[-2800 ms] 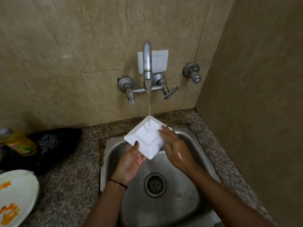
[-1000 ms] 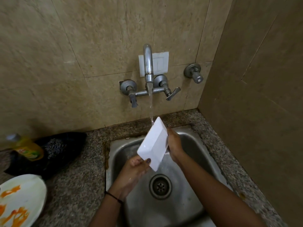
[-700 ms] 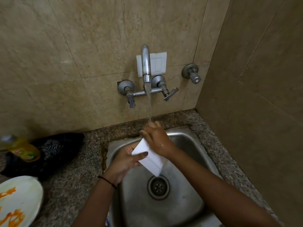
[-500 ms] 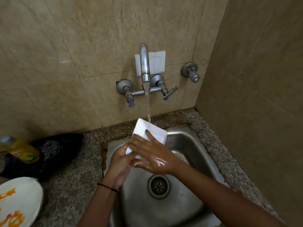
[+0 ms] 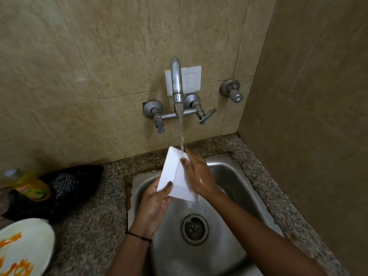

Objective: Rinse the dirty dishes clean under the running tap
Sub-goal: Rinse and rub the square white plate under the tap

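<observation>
**One dish under the water, at least one plate waiting**

At the far left, on the counter [image 5: 95, 226], lies a round white plate [image 5: 23, 248] with orange smears on it. It is well apart from the sink and, in my judgement, it is not rinsed yet. Behind it stands a yellow soap bottle [image 5: 29, 186], blurred, beside a dark bundle [image 5: 67, 188] that I cannot identify exactly.

Over the sink [image 5: 239, 251], the left hand [image 5: 153, 206] grips the lower corner of a white square dish [image 5: 173, 176], with the thumb on its upper face and the fingers underneath. The dish is held tilted, its upper corner raised toward the wall. The water stream [image 5: 181, 128] from the tap [image 5: 176, 80] falls on this upper corner, and water runs off the lower edge toward the drain [image 5: 194, 229].

The right hand [image 5: 201, 178] is wet. It lies against the right side of the dish with the thumb pressed on the face; the other fingers go behind the edge and are mostly hidden, so it seems to grasp the dish as well.

The visible faces of the dish look white and without stains, so I judge that this rinse is near its end. What is left: to put this dish aside, then to bring the smeared plate under the tap. Whether more dirty dishes wait outside the picture, I cannot tell.
</observation>
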